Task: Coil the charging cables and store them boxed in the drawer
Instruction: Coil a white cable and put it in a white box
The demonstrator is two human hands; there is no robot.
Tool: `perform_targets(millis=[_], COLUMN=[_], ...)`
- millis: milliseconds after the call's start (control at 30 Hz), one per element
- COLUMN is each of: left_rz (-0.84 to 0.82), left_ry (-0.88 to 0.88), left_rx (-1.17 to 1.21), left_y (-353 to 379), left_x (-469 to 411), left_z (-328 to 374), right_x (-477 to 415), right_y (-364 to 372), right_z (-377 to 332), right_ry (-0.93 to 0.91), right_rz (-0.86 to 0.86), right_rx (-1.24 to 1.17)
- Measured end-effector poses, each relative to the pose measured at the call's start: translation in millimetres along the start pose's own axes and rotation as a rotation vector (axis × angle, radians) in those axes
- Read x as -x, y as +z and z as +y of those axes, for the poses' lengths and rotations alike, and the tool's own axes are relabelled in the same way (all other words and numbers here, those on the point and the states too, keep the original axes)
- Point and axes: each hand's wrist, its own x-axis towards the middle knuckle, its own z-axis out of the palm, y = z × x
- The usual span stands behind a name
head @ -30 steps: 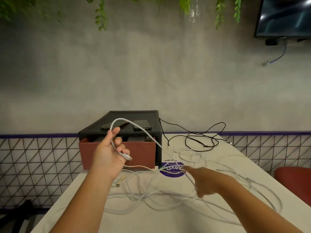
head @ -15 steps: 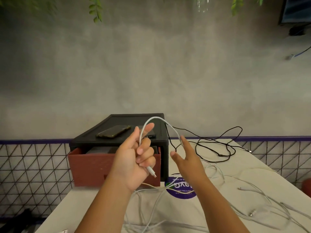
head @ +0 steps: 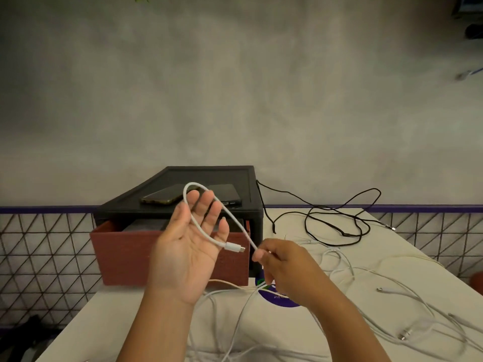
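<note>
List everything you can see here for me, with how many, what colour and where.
held cable: one, white, draped across left palm, pinched by right hand
loose cables: several, tangled, mostly white, on table
black cable: one, black, on table right of cabinet
cabinet: one, black, table's far end
drawer: one, red, open in cabinet
flat devices: two, dark, atop cabinet
sticker: one, purple, on table beneath right hand
table: one, white, foreground
wire mesh: one, black, behind table
wall: one, grey, background
left hand: one, open, palm raised
right hand: one, pinching held cable
</note>
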Motion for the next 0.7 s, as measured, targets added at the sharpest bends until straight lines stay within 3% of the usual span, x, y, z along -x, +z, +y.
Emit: perform_targets(millis=[167, 267, 467, 700], left_rz=[0.015, -0.019, -0.169, -0.276], left_ry=[0.12, 0.191, 0.064, -0.123], left_rx=[-0.239, -0.486, -1.038, -1.013], left_y=[5, 1, -2, -3], left_x=[9, 13, 19, 20], left_z=[3, -1, -4, -4], right_x=[21, 36, 48, 42], right_y=[-7, -12, -23, -35], right_z=[-26, -40, -54, -54], right_ry=[-0.08, -0.168, -0.288, -0.489], right_rz=[-0.239, -0.265, -0.102, 0.279], right_rx=[0.185, 0.301, 0.374, 0.527])
